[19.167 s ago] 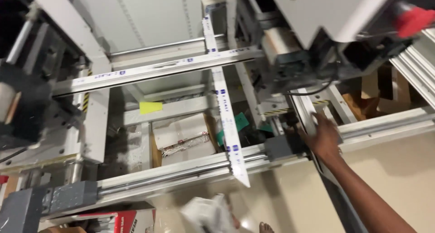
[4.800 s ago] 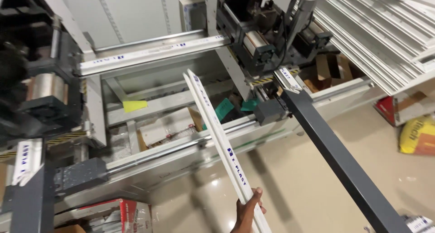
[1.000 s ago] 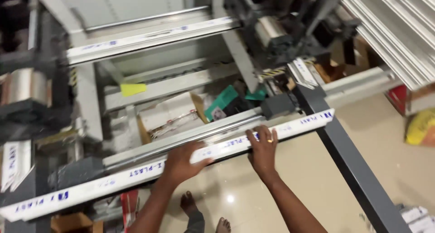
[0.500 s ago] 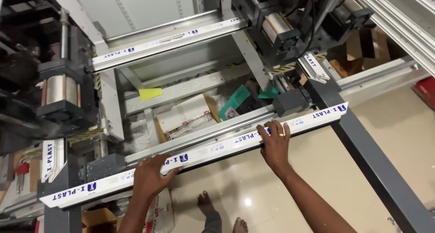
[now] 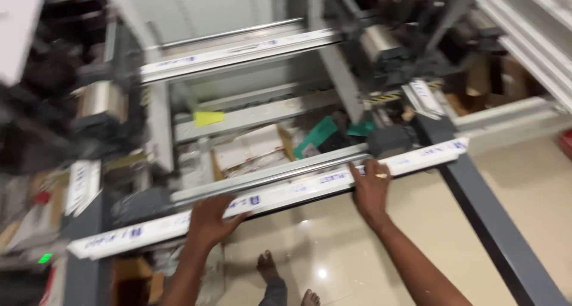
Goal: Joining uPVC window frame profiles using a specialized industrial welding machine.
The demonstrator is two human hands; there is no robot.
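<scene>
A long white plastic profile strip (image 5: 298,191) with blue printing lies across the near rail of a metal machine frame (image 5: 268,172), running from lower left to upper right. My left hand (image 5: 210,219) presses down on it left of its middle. My right hand (image 5: 370,190), a ring on one finger, rests flat on it further right, beside a dark grey clamp block (image 5: 390,140). A second white profile strip (image 5: 238,53) lies on the far rail. The view is motion-blurred.
A dark grey beam (image 5: 488,222) slants down at the right. Cardboard, papers and green items (image 5: 262,145) lie inside the frame. A yellow tag (image 5: 207,118) sticks to a crossbar. Stacked white profiles (image 5: 530,26) sit upper right. My bare feet (image 5: 280,276) stand on glossy beige floor.
Over the last second the strip has stayed on the near rail under both hands; the camera shifted and blurred. Earlier, the strip was held lengthwise, pointing away from me.
</scene>
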